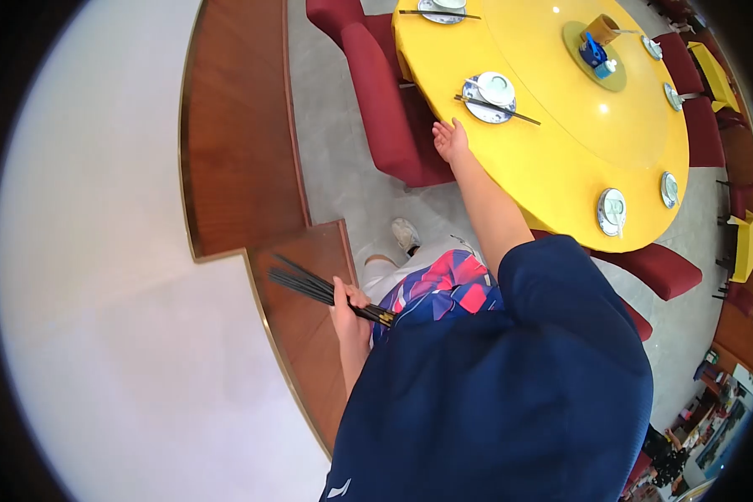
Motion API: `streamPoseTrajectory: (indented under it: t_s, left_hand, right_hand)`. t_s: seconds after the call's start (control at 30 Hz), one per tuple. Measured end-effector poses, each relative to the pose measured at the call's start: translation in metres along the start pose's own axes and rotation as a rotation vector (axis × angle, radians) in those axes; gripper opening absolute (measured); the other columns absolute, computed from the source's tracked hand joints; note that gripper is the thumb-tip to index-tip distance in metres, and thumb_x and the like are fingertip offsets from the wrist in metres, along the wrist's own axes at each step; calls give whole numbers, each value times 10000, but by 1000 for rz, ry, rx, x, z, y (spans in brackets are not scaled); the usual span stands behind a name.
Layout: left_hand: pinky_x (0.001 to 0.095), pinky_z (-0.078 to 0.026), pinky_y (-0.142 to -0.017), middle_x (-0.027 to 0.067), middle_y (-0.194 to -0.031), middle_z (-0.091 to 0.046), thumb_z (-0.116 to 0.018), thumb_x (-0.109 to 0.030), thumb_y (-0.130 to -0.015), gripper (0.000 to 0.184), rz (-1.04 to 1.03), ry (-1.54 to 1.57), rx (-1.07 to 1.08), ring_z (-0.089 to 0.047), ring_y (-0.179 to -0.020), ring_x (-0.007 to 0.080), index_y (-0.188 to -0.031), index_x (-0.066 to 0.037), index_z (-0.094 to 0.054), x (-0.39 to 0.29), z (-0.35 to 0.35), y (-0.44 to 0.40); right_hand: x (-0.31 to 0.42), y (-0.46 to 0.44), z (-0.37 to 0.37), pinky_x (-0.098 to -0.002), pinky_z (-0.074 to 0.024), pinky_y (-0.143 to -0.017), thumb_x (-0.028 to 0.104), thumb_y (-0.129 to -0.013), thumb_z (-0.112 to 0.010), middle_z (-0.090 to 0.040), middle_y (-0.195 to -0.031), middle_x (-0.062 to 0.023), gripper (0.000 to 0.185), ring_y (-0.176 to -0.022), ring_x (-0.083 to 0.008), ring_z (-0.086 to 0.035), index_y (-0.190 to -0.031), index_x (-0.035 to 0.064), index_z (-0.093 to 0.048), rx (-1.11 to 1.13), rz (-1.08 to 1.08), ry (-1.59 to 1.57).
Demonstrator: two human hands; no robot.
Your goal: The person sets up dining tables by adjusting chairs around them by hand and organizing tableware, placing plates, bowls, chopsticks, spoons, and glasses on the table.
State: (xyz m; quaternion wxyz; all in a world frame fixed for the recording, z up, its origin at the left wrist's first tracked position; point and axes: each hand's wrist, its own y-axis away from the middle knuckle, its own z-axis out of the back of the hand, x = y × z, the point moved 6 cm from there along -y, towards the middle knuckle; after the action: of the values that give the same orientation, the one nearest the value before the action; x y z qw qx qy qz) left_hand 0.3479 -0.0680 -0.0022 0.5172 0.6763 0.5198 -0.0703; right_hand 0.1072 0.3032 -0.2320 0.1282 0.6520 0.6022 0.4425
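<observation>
In my left hand (347, 311) is a bundle of black chopsticks (305, 285) with gold-coloured ends, held low beside my body. The fingers are closed around them. My right hand (450, 140) reaches out to the rim of the round table with its yellow cloth (510, 163). It is open, palm partly turned up, with nothing in it. Just past it sits a blue-and-white plate (484, 114) with a white bowl (495, 88) on it. A pair of dark chopsticks (519, 116) lies across that plate.
Red chairs (381, 109) stand around the table. Other place settings include a plate with chopsticks (437, 13) and a plate (612, 212). A brown cup (602, 29) and blue containers (593, 52) stand mid-table. A wooden wall panel (238, 125) runs along my left.
</observation>
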Motion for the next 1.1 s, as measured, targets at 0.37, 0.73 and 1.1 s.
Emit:
streamPoseTrajectory:
  t_s: [0.37,0.73,1.1]
  left_hand:
    - [307,-416,-522,-34,-435,-285,-340,-370,-1041,490,159,100,324,-273,-374,108,-599,-159,-334,-126,-37,-141]
    - [303,-421,-489,-23,-425,-299,-438,-249,-1005,433,-9,-74,206,-298,-356,108,-596,-161,-328,-208,-61,-198]
    - [296,-366,-496,-29,-427,-270,-458,-224,-988,433,-150,33,-4,-280,-370,106,-582,-175,-316,-273,-72,-230]
  right_hand:
    - [32,-99,-29,-280,-500,-617,511,-967,-494,-567,-1229,-120,628,-964,-254,-612,-1409,99,-321,-212,256,-358]
    - [50,-114,-19,-301,-380,-501,321,-993,-318,-573,-776,-27,307,-636,-183,-484,-1014,103,-534,-386,267,-377]
    - [121,61,-131,-229,-330,-492,257,-975,-416,-473,-694,-13,183,-599,-98,-444,-862,113,-412,-452,648,107]
